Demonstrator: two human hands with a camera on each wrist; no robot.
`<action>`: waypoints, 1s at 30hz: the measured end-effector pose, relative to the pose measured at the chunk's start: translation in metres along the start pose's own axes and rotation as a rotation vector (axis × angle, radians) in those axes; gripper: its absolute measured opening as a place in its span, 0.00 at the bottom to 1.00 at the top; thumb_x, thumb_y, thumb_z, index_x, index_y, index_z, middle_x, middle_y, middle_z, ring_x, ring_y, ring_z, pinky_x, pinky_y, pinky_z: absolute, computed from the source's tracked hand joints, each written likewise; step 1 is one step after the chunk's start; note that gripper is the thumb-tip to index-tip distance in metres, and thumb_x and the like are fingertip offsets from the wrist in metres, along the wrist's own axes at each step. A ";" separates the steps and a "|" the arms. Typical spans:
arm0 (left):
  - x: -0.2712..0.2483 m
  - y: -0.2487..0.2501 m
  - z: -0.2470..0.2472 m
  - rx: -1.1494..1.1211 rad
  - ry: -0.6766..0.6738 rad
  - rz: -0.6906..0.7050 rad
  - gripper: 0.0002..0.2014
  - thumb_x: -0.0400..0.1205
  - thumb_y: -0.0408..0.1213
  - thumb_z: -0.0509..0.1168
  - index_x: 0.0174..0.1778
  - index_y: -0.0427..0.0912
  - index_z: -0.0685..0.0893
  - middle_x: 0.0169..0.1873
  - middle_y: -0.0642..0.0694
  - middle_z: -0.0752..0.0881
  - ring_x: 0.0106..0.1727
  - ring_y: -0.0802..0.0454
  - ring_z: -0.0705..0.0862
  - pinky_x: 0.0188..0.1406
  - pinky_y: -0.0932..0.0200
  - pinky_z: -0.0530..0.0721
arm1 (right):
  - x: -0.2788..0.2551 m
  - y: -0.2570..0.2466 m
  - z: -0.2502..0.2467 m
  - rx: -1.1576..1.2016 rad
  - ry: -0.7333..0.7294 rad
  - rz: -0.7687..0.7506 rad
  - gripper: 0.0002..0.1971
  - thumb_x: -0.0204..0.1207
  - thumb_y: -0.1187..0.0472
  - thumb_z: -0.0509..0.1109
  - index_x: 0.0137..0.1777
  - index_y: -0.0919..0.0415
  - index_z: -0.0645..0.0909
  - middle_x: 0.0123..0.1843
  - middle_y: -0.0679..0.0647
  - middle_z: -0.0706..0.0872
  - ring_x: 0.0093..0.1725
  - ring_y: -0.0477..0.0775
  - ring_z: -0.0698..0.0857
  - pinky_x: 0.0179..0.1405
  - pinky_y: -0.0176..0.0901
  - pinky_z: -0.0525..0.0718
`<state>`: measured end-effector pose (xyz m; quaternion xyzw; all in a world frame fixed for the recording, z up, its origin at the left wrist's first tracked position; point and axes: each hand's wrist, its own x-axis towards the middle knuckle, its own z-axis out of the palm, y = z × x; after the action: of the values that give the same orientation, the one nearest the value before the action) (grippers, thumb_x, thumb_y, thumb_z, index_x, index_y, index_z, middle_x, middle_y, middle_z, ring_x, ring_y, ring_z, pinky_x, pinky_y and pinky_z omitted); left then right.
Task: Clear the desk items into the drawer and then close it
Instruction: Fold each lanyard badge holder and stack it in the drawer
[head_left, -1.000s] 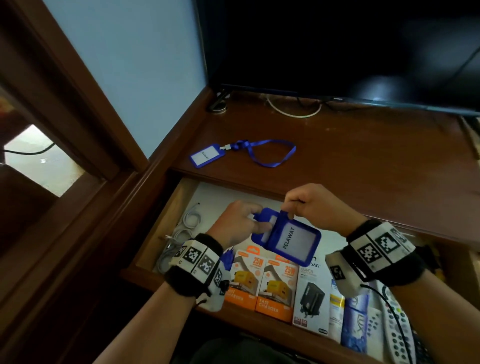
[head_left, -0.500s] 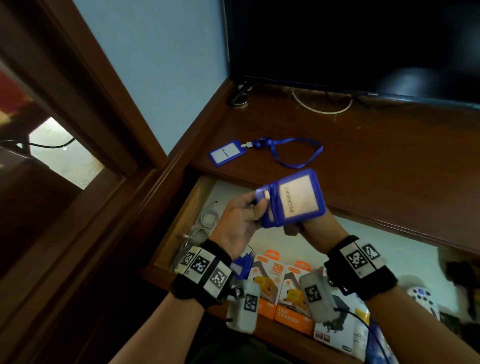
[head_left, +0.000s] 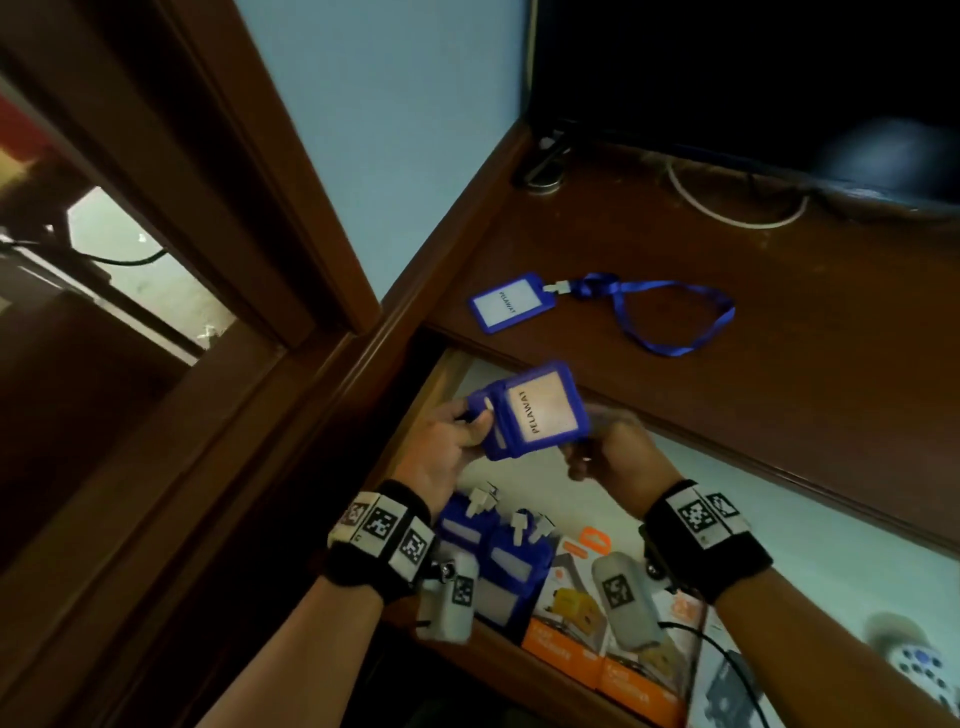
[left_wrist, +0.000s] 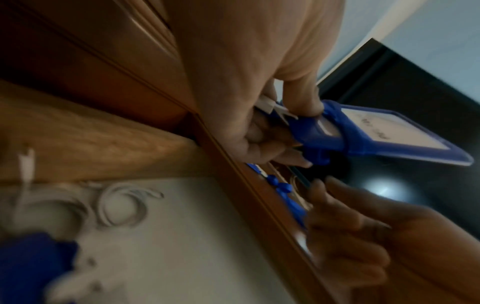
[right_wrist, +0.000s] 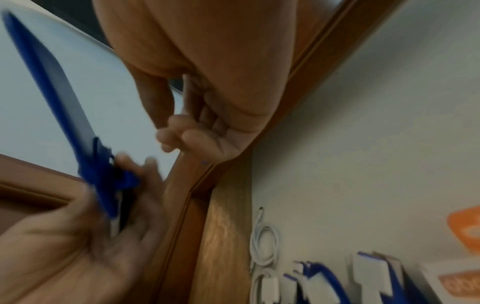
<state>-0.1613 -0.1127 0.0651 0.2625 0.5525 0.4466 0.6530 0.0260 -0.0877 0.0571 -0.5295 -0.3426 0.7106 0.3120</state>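
Note:
My left hand (head_left: 475, 421) pinches the clip end of a blue badge holder (head_left: 540, 410) marked PELAWAT, its lanyard wound round it, above the open drawer's (head_left: 441, 384) back left corner. The left wrist view shows thumb and fingers (left_wrist: 306, 102) on the badge holder's (left_wrist: 363, 131) top. My right hand (head_left: 597, 452) hangs just right of it, fingers loosely curled, holding nothing; the right wrist view shows the right hand (right_wrist: 182, 131) apart from the badge holder (right_wrist: 52, 86). A second blue badge holder (head_left: 506, 301) with its lanyard (head_left: 670, 317) spread out lies on the desk (head_left: 779, 395).
In the drawer stand more blue badge holders (head_left: 493, 551), orange charger boxes (head_left: 571, 613), a coiled white cable (right_wrist: 265, 242) and a remote (head_left: 919, 670). A dark screen (head_left: 727, 67) stands at the desk's back with a white cable under it. A wooden frame lies left.
The wrapped badge holder has been lifted and turned face up over the drawer. My right hand has let go of it and drawn off to the right; the left holds it alone.

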 end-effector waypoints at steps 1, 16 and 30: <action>0.006 0.001 -0.014 0.079 0.038 -0.017 0.08 0.82 0.25 0.61 0.52 0.34 0.85 0.43 0.37 0.90 0.48 0.40 0.87 0.46 0.50 0.88 | 0.009 -0.003 -0.002 -0.045 0.065 -0.013 0.12 0.78 0.70 0.60 0.38 0.64 0.83 0.27 0.58 0.78 0.24 0.53 0.72 0.25 0.40 0.71; 0.036 -0.002 -0.026 1.934 -0.861 -0.040 0.07 0.77 0.35 0.63 0.38 0.36 0.83 0.32 0.42 0.79 0.38 0.43 0.82 0.40 0.51 0.83 | 0.154 -0.041 0.047 -1.055 0.416 -0.261 0.39 0.75 0.47 0.69 0.82 0.41 0.51 0.85 0.56 0.40 0.83 0.66 0.45 0.78 0.63 0.56; 0.024 -0.039 -0.019 2.070 -0.829 0.071 0.08 0.79 0.34 0.67 0.51 0.34 0.82 0.50 0.37 0.84 0.48 0.40 0.85 0.43 0.50 0.81 | 0.094 0.007 0.011 -1.531 0.229 -0.304 0.49 0.60 0.32 0.74 0.79 0.41 0.55 0.85 0.54 0.42 0.84 0.62 0.40 0.77 0.71 0.45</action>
<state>-0.1679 -0.1124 0.0156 0.8244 0.3898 -0.3328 0.2402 -0.0084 -0.0179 0.0032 -0.6143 -0.7710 0.1677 -0.0125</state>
